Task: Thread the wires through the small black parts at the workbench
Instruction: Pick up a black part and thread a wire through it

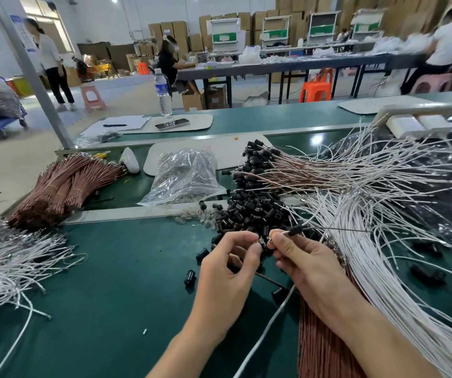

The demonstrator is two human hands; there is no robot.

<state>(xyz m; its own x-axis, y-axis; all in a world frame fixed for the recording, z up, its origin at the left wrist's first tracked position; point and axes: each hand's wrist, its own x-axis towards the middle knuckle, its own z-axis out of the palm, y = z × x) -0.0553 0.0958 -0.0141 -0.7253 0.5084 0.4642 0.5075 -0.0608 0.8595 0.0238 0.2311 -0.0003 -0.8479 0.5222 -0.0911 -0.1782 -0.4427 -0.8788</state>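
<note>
Stretching across the lower view, a green workbench [115,282] carries everything. A great fan of white wires [383,241] covers its right side, and a second heap of white wires [6,263] lies at the left edge. Bundles of brown wires [63,186] tied with bands rest at the far left. Farther back in the middle lies a sheaf of wires with black caps [274,170] already on their ends. A crumpled clear plastic bag [183,178] sits between the brown bundles and that sheaf. Just in front of the bag is a pile of small black parts [252,211], with a few strays such as a loose black part [189,276] nearer the person.

Both hands meet just in front of the pile. The left hand [227,271] has its fingers curled, with thumb and forefinger pinching something tiny that is too small to make out. The right hand [306,263] pinches the end of a thin wire [334,228], which runs off to the right over the white fan. One black part [295,230] sits on this wire, just beyond the right fingertips [275,237].
</note>
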